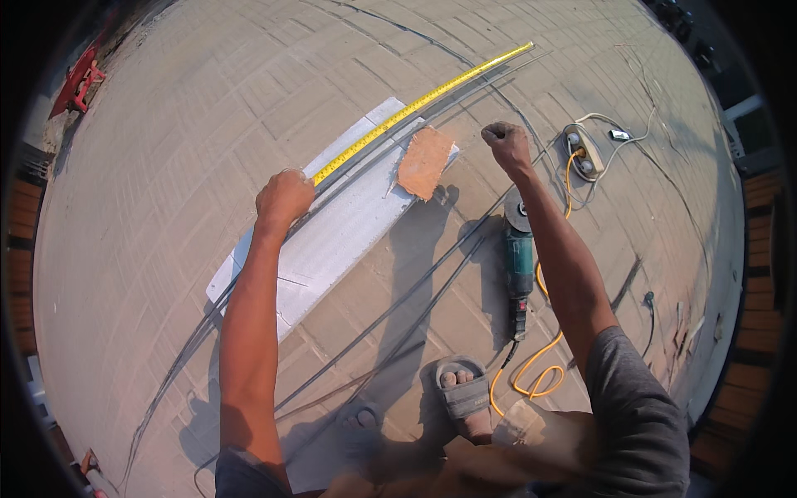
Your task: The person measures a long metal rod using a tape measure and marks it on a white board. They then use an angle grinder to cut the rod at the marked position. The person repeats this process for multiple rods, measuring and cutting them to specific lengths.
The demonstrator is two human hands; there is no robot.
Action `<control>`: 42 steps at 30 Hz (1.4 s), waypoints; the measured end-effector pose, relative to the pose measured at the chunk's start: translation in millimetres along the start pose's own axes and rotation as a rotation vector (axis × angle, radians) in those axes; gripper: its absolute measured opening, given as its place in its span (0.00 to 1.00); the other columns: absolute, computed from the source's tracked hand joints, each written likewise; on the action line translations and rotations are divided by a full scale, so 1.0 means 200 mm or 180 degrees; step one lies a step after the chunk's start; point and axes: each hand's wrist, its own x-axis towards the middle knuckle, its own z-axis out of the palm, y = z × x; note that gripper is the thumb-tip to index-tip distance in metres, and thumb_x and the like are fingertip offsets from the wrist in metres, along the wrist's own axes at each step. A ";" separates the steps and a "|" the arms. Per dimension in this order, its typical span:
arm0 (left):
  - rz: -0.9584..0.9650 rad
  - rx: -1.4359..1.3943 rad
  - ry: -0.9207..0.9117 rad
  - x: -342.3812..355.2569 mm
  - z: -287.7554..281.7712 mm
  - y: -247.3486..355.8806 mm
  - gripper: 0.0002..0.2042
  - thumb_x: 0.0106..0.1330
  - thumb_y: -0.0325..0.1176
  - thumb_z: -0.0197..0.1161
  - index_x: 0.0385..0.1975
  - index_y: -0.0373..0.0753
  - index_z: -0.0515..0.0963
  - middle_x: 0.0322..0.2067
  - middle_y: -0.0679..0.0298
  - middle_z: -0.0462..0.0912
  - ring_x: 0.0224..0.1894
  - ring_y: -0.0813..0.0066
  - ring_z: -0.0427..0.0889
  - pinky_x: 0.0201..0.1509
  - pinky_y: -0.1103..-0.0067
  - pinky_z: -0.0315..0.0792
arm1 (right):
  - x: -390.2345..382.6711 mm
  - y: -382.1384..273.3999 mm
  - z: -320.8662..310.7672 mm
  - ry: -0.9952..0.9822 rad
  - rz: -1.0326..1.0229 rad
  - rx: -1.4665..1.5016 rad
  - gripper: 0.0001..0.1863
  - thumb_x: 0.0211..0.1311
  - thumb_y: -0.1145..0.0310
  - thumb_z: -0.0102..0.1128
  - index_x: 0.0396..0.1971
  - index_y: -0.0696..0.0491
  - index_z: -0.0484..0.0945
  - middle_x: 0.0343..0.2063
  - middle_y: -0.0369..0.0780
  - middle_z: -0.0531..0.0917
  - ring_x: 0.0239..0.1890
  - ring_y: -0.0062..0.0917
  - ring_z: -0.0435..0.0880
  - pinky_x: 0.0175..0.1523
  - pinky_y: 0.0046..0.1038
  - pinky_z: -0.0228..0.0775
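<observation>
My left hand point(285, 196) grips the near end of an extended yellow tape measure point(423, 102), over thin metal rods point(373, 163) that run diagonally across a white board point(328, 249). A torn orange-brown piece point(423, 162) lies at the board's far end. My right hand point(506, 144) is closed in the air to the right of that piece; what it holds, if anything, is hidden. Below it a green angle grinder point(518, 257) lies on the paving, with a yellow cord point(540, 386) beside it.
A power strip point(588, 153) with cables and a small dark device point(618, 134) lie at the right. More long rods point(372, 326) cross the paving point(141, 249) near my sandaled feet point(461, 386). A red object point(83, 81) stands at the upper left.
</observation>
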 end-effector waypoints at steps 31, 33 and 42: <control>-0.0050 0.0041 -0.0278 0.08 0.01 0.00 0.20 0.66 0.44 0.57 0.50 0.38 0.83 0.52 0.48 0.84 0.56 0.49 0.82 0.60 0.62 0.75 | 0.02 -0.14 0.13 -0.0427 -0.0890 -0.0348 0.11 0.57 0.64 0.66 0.35 0.54 0.89 0.32 0.43 0.88 0.36 0.35 0.87 0.44 0.35 0.77; -0.0106 0.0073 -0.0234 0.09 0.02 -0.03 0.20 0.67 0.46 0.58 0.49 0.40 0.84 0.51 0.50 0.85 0.55 0.50 0.83 0.59 0.62 0.75 | 0.02 -0.23 0.22 -0.0421 -0.1115 -0.0520 0.11 0.55 0.64 0.66 0.34 0.53 0.89 0.35 0.42 0.87 0.41 0.38 0.86 0.48 0.38 0.76; -0.0056 0.0053 -0.0227 0.08 0.04 -0.01 0.20 0.65 0.43 0.56 0.49 0.39 0.85 0.51 0.48 0.84 0.56 0.48 0.82 0.60 0.62 0.75 | 0.04 -0.48 0.55 -0.0332 -0.0989 -0.0949 0.11 0.55 0.64 0.63 0.33 0.54 0.86 0.40 0.44 0.85 0.48 0.41 0.82 0.57 0.48 0.68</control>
